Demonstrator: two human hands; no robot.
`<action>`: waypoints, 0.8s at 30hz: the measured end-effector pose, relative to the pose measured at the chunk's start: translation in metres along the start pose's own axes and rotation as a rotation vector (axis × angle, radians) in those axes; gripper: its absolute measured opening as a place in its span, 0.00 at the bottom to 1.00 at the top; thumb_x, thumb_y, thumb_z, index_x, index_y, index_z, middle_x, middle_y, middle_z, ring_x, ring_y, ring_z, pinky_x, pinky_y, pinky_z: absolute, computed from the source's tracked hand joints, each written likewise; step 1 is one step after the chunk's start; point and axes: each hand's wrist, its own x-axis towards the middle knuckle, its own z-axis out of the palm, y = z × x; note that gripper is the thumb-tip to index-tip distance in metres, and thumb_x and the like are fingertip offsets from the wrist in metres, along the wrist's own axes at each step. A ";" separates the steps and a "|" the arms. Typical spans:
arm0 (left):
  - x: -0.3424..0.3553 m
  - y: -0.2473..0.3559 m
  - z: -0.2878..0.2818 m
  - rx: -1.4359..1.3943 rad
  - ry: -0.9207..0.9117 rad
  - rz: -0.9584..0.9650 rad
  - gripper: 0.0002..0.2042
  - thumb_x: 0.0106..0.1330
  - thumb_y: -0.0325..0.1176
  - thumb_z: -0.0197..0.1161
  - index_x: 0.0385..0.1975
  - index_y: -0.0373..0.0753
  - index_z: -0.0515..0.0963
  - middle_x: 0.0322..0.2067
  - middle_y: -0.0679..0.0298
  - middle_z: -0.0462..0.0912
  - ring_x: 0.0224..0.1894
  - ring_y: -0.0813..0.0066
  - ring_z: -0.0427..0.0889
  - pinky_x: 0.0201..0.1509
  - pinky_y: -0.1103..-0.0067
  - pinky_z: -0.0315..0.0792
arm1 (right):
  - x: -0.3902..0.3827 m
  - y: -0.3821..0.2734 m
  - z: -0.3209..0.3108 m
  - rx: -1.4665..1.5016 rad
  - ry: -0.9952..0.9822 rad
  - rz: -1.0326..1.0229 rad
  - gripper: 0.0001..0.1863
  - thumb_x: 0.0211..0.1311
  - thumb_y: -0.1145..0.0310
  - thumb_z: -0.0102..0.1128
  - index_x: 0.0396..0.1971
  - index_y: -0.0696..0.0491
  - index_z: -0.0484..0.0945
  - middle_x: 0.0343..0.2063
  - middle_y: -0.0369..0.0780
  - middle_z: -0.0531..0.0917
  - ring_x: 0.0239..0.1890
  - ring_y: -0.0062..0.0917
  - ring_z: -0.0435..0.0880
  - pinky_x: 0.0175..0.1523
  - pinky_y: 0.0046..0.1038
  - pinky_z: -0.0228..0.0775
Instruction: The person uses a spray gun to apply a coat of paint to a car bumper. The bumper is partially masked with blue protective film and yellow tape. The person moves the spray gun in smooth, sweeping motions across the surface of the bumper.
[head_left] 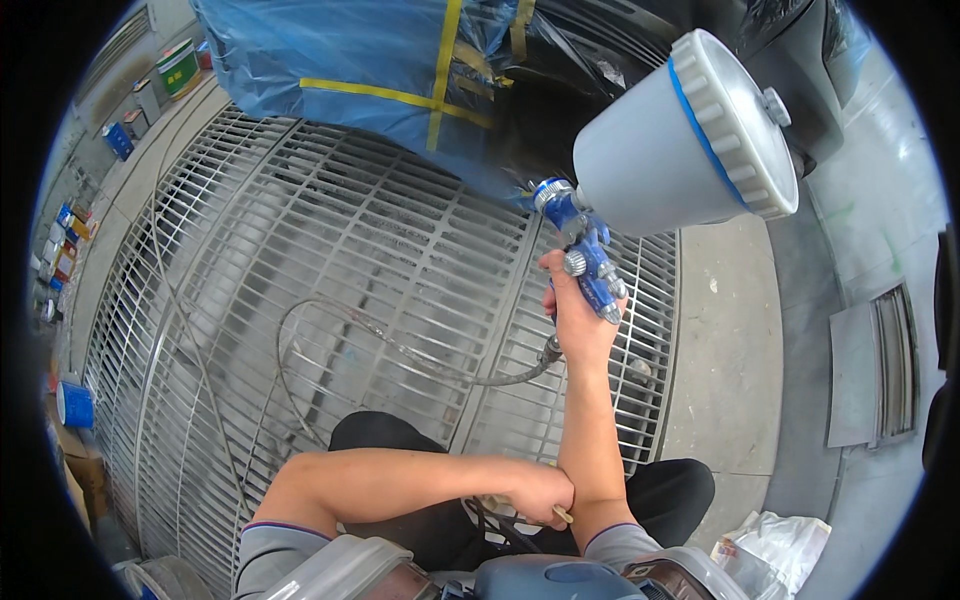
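Spanning the upper view, blue masking film (350, 70) over a metal floor grate (330, 250). Raised ahead and right, spray gun (590, 250), white cup (690, 130) tilted up-right, handle gripped by right hand (580, 320). Nearer the body, left hand (540, 495) closed on the right forearm, air hose (400, 350) trailing down-left.

matt plastic cup (690, 130), glossy blue metal spray gun (585, 250), metal floor grate (330, 290).

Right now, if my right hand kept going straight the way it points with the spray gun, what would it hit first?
Probably the blue plastic sheeting taped over the object ahead; the right hand aims the spray gun toward it, though depth is unclear.
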 end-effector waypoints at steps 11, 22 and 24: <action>-0.008 0.021 -0.004 0.120 0.104 0.089 0.15 0.69 0.43 0.66 0.32 0.35 0.84 0.26 0.51 0.85 0.32 0.49 0.83 0.37 0.60 0.75 | 0.001 0.006 -0.059 -0.091 0.433 -0.189 0.09 0.76 0.67 0.64 0.43 0.59 0.84 0.32 0.37 0.86 0.19 0.13 0.76 0.22 0.19 0.68; -0.007 0.014 -0.014 -0.062 0.158 0.226 0.12 0.68 0.39 0.68 0.33 0.34 0.85 0.27 0.53 0.86 0.31 0.55 0.84 0.38 0.63 0.76 | 0.009 -0.041 -0.005 -0.062 -0.014 -0.107 0.11 0.67 0.67 0.75 0.41 0.58 0.86 0.21 0.29 0.81 0.21 0.10 0.76 0.26 0.19 0.66; -0.012 0.021 -0.020 -0.047 0.198 0.245 0.11 0.68 0.39 0.68 0.34 0.35 0.86 0.28 0.54 0.87 0.32 0.55 0.85 0.38 0.63 0.76 | 0.014 -0.044 -0.011 -0.007 0.052 -0.142 0.10 0.67 0.67 0.75 0.39 0.58 0.87 0.20 0.29 0.81 0.20 0.11 0.76 0.26 0.19 0.66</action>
